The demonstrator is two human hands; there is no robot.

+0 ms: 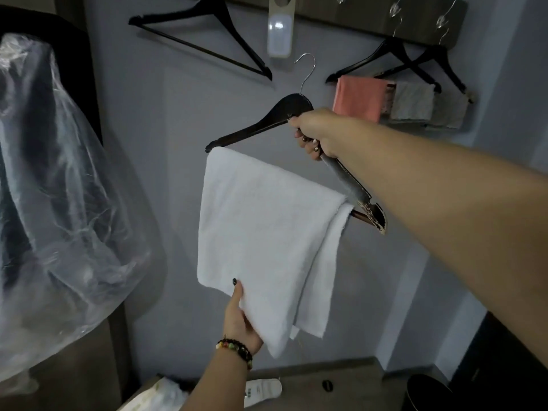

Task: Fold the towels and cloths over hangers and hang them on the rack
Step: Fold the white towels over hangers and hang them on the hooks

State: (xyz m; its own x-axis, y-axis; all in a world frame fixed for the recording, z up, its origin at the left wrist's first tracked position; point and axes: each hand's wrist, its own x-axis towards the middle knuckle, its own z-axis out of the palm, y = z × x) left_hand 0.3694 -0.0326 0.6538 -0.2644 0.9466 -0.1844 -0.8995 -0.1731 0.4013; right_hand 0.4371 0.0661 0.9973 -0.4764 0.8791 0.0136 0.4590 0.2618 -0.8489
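My right hand (317, 134) clamps the dark hanger (267, 120) at centre, white towel (261, 232) draped over its bar, left hand (241, 318) pinching the hem at six o'clock to even it before racking.

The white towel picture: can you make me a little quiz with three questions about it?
1. True or false: the white towel is draped over the bar of the dark hanger.
2. Which hand grips the hanger? A) left hand B) right hand
3. Fill in: on the rack, a hanger already carries a ____-coloured cloth beside a grey cloth.

Key: 1 true; 2 B; 3 pink. The left hand holds the towel's lower edge.
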